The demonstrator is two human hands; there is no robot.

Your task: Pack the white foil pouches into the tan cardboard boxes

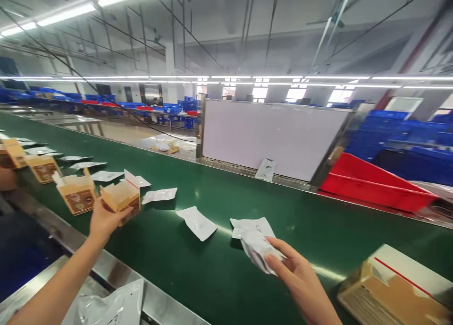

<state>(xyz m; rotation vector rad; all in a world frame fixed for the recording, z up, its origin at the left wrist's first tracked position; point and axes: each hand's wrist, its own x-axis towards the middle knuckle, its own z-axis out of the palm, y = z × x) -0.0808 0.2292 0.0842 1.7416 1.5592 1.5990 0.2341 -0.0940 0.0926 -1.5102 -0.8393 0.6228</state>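
Note:
My left hand (106, 221) is closed around the lower side of an open-topped brown and tan carton (122, 195), its flaps standing up. Right beside it on the left is another open carton (75, 197). My right hand (292, 266) pinches a white sachet (256, 249) between thumb and fingers, tilted above the green conveyor belt (198, 282). Just behind that sachet, partly covered by it, is another white sachet (247, 225) on the belt. A further sachet (198, 222) lies flat between my two hands.
More sachets (108, 175) and cartons (43, 168) line the belt to the left, near another person's hand (7, 179). A cardboard box (399, 287) sits at the right front. Behind the belt stand a white panel (272, 136) with a sachet against it and a red bin (375, 185).

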